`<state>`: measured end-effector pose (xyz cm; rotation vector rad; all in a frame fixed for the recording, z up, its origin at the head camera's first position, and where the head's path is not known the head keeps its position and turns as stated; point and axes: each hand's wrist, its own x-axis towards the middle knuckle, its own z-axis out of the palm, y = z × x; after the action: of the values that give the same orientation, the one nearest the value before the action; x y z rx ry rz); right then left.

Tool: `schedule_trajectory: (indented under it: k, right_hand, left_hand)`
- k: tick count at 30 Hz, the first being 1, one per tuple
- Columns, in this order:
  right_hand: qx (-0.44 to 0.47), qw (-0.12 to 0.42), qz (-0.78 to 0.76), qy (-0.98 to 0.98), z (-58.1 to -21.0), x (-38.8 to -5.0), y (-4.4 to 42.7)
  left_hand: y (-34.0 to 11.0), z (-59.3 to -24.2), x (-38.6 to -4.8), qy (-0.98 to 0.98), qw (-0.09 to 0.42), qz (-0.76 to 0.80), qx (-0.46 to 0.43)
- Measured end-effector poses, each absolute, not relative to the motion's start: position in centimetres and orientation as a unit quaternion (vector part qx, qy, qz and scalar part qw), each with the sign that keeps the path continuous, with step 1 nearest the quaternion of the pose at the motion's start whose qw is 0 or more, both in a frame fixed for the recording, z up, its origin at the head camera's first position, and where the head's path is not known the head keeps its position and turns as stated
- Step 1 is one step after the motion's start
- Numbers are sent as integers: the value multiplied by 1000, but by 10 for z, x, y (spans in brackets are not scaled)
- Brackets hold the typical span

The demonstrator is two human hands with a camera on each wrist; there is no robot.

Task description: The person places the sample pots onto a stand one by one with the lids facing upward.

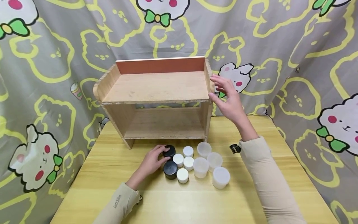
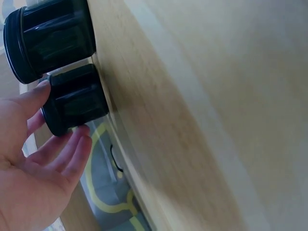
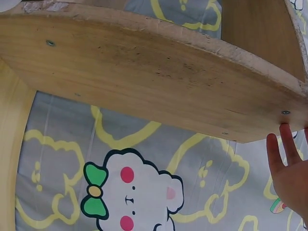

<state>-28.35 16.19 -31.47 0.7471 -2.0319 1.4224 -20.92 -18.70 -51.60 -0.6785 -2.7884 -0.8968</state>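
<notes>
My left hand [image 1: 151, 160] is at the farther of two black lidded jars [image 1: 169, 150], its thumb and fingers curled about the lid. In the left wrist view this jar [image 2: 79, 98] stands on the table between thumb and fingers. The nearer black jar [image 1: 170, 170] sits just in front of it. My right hand [image 1: 230, 101] touches the right side panel of a two-tier wooden shelf [image 1: 165, 88], thumb by the front edge and fingers extended along the outer face. The right wrist view shows fingertips at that panel [image 3: 159, 77].
Several small white-lidded jars [image 1: 182, 175] stand right of the black ones. Beyond them are several larger translucent jars [image 1: 221, 177]. The shelf stands at the back of the wooden table [image 1: 156, 202], with a patterned grey curtain [image 1: 106, 31] behind and at both sides.
</notes>
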Motion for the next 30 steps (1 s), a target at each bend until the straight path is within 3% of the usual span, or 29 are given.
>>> schedule_trajectory:
  k: [8,20,30]
  right_hand:
    - [283,284,526,-750,-312,-283,164]
    - [282,294,505,-761,-316,-278,160]
    - [275,291,498,-770,-293,-254,150]
  left_hand:
    - [-187,-516,-213,-919,83,-296,-247]
    - [-189,-520,-206,-923,44,-309,-227]
    - [-187,-514,-206,-920,63,-307,-235]
